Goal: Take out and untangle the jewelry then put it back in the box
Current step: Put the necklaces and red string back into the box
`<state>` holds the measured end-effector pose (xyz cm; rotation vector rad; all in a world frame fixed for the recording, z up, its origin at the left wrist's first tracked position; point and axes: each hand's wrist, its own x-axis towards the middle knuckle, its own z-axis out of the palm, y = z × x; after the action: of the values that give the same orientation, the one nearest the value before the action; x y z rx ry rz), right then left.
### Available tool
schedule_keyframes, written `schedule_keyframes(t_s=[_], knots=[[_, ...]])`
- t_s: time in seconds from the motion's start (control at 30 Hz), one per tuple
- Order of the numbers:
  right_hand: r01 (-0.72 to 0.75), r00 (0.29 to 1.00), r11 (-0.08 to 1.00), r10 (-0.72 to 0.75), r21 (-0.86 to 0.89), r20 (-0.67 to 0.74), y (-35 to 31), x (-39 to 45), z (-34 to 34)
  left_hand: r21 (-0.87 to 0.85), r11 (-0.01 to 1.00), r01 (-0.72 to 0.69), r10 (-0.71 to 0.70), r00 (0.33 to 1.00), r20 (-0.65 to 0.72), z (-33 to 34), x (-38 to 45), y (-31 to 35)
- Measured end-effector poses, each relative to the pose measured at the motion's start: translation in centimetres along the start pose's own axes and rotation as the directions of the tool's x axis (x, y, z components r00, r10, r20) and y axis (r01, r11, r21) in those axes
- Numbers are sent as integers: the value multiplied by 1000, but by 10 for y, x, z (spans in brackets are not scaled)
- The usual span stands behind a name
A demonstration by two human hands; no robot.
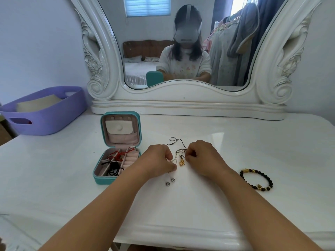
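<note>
A purple basket (45, 113) sits at the far left, well left of the box (116, 153), with a pale folded thing inside that is hard to identify; its left edge is cut off by the frame. The box, teal with a pink lining, stands open on the white table (253, 142), lid upright. Its tray holds a red cord piece (115, 155) in a back compartment and a black cord (113, 171) in a front one; the tray's right front corner is hidden behind the left forearm.

Just right of the box, the left hand (157, 158) rests knuckles-up on the table, fingers curled together and pinched on a thin pale strand of the tangle (180, 156); the fingertips themselves are tucked under and hard to see. Two small silver beads (170, 182) lie below that hand, their thread too fine to trace. The tangle lies between the hands: dark thin cords, a small gold charm (181, 163), and a black loop running up toward the mirror (181, 51). How the strands cross cannot be made out.

The right hand (203, 156), further right of the box, has its fingers bent inward and closed on the dark cords, tips hidden by the knuckles.

Well right of the box, a black-and-gold bead bracelet (256, 179) lies alone on the table.
</note>
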<state>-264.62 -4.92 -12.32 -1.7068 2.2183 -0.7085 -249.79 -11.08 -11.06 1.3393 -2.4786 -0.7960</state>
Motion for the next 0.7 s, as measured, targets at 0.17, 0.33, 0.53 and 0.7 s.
schedule_keyframes(t_s=[0.17, 0.33, 0.53, 0.7], knots=[[-26, 994, 963, 55, 270, -99, 2, 1, -4, -41, 999, 8, -8, 1000, -21, 2, 2, -2], [-6, 991, 672, 105, 740, -87, -5, 1, -20, -15, 999, -44, 43, 996, -78, 7, 9, 2], [62, 992, 585, 56, 808, -117, -8, 1, -26, 12, 993, -118, 118, 993, -17, 15, 27, 18], [74, 995, 436, 27, 897, -95, -2, 0, -29, -60, 990, -130, 126, 990, -65, 21, 34, 23]])
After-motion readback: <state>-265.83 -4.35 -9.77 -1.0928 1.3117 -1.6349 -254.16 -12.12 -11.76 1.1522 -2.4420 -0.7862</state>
